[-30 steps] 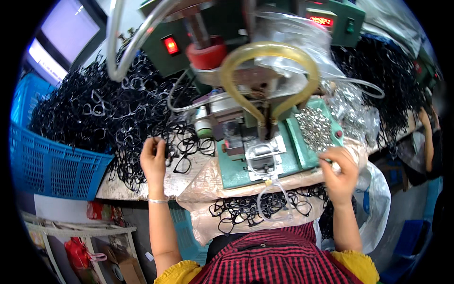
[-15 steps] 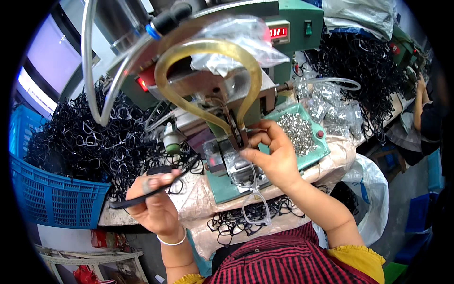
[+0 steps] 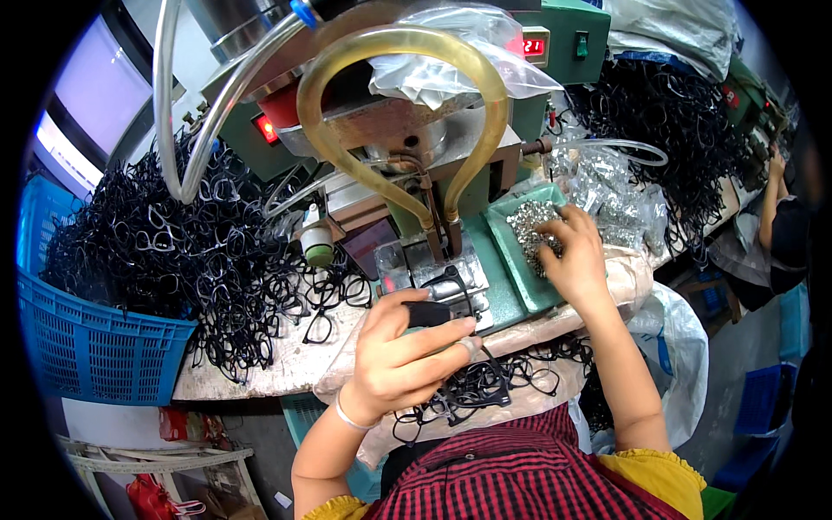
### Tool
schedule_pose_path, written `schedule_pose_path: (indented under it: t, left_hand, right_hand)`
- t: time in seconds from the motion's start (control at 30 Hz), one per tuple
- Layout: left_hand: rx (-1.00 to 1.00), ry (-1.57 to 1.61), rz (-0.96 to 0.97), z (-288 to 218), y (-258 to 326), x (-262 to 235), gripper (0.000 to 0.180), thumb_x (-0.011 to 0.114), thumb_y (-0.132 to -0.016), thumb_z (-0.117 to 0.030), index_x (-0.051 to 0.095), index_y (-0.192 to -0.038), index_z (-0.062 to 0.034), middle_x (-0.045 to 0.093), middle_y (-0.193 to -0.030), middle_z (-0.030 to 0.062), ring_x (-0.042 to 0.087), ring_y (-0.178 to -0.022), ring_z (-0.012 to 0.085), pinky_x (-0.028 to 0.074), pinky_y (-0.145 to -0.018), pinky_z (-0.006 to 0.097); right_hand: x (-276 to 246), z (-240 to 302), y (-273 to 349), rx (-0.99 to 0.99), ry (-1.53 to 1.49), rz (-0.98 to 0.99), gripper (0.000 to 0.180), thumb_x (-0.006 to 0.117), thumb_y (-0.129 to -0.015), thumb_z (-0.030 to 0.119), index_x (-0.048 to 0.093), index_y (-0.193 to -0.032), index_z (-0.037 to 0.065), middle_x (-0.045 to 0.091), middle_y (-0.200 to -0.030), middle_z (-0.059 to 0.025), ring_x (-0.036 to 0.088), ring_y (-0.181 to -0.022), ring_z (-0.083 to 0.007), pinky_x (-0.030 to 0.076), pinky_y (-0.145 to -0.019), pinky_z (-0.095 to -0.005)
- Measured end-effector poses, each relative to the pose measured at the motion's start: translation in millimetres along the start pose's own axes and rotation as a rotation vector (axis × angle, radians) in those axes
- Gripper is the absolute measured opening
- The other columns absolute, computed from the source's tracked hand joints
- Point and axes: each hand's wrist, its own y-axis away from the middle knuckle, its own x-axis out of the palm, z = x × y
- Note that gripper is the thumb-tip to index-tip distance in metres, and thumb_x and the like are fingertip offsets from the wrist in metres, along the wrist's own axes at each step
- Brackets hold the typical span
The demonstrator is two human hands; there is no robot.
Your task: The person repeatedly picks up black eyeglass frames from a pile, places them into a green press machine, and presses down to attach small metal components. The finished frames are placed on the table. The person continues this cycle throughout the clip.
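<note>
My left hand (image 3: 403, 360) grips a black eyeglass frame (image 3: 494, 368) at the front of the green machine. One end of the frame lies on the metal fixture (image 3: 472, 282), under two dark prongs (image 3: 444, 238). Part of the frame is hidden behind my fingers. My right hand (image 3: 576, 260) reaches into a green tray (image 3: 511, 282), its fingers bent into a heap of small shiny metal parts (image 3: 530, 227). What lies between those fingertips is too small to make out. More black eyeglass frames (image 3: 464, 390) lie on the cloth just below my left hand.
A large pile of dark eyeglass frames (image 3: 225, 234) fills the left, beside a blue crate (image 3: 104, 347). A yellowish hose (image 3: 498, 87) loops above the fixture. Clear bags (image 3: 620, 195) lie behind the tray. Another person's arm (image 3: 771, 195) shows at far right.
My left hand has brought the black frame rightward to the fixture. My right hand has left the prongs for the metal parts in the tray. The clear frame no longer hangs at the fixture.
</note>
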Motion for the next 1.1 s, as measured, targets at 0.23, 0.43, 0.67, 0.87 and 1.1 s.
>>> schedule_pose_path:
  t: [0.23, 0.43, 0.67, 0.87, 1.1]
  left_hand:
    - [-0.036, 0.07, -0.078, -0.1, 7.7, 3.0, 0.027, 0.075, -0.07, -0.008, 0.073, -0.097, -0.0099, 0.074, -0.108, 0.0046, 0.045, -0.058, 0.0199, 0.052, -0.088, 0.044]
    - [-0.315, 0.17, -0.12, -36.6, 41.7, 17.9, 0.033, 0.075, -0.081, -0.011, 0.069, -0.113, -0.0108, 0.063, -0.135, 0.0087, 0.065, -0.105, 0.0302, 0.038, -0.111, 0.053]
    - [-0.718, -0.487, -1.038, -43.1, 105.8, -113.2, 0.024, 0.05, -0.097, 0.002, 0.064, -0.116, 0.0033, 0.066, -0.119, 0.0149, 0.062, -0.108, 0.0231, 0.046, -0.099, 0.034]
    - [-0.816, -0.988, -0.376, 62.3, 137.2, -177.2, 0.007, 0.073, -0.084, -0.01, 0.071, -0.09, -0.007, 0.068, -0.098, 0.006, 0.059, -0.092, 0.0247, 0.044, -0.086, 0.037]
    - [-1.267, -1.229, 0.107, 134.7, 213.2, -100.3, 0.027, 0.083, -0.074, -0.026, 0.073, -0.087, -0.0048, 0.061, -0.107, 0.0105, 0.058, -0.1, 0.0349, 0.051, -0.083, 0.045]
  right_hand:
    - [28.8, -26.5, 5.4, -0.044, -0.111, -0.118, 0.011, 0.073, -0.076, 0.011, 0.075, -0.084, 0.004, 0.067, -0.117, -0.0227, 0.058, -0.121, -0.0385, 0.044, -0.105, -0.045]
    - [35.4, -28.0, 4.0, -0.025, -0.258, -0.141, 0.016, 0.062, -0.092, 0.006, 0.072, -0.102, 0.0, 0.07, -0.112, -0.0183, 0.065, -0.108, -0.0324, 0.048, -0.099, -0.0394]
    - [35.8, -49.2, 26.9, 0.492, -1.071, -0.294, 0.02, 0.063, -0.095, 0.006, 0.07, -0.113, 0.0, 0.069, -0.104, -0.004, 0.061, -0.093, -0.0101, 0.048, -0.086, -0.0242]
    - [56.8, 2.5, -2.7, 0.319, -1.06, -0.173, 0.016, 0.068, -0.092, 0.002, 0.069, -0.108, 0.0, 0.069, -0.1, -0.0023, 0.063, -0.092, -0.0096, 0.048, -0.085, -0.0223]
    - [33.0, -4.5, 22.8, 0.227, -0.722, -0.129, 0.016, 0.069, -0.089, 0.001, 0.07, -0.105, -0.001, 0.071, -0.099, -0.0036, 0.064, -0.091, -0.0115, 0.049, -0.084, -0.0247]
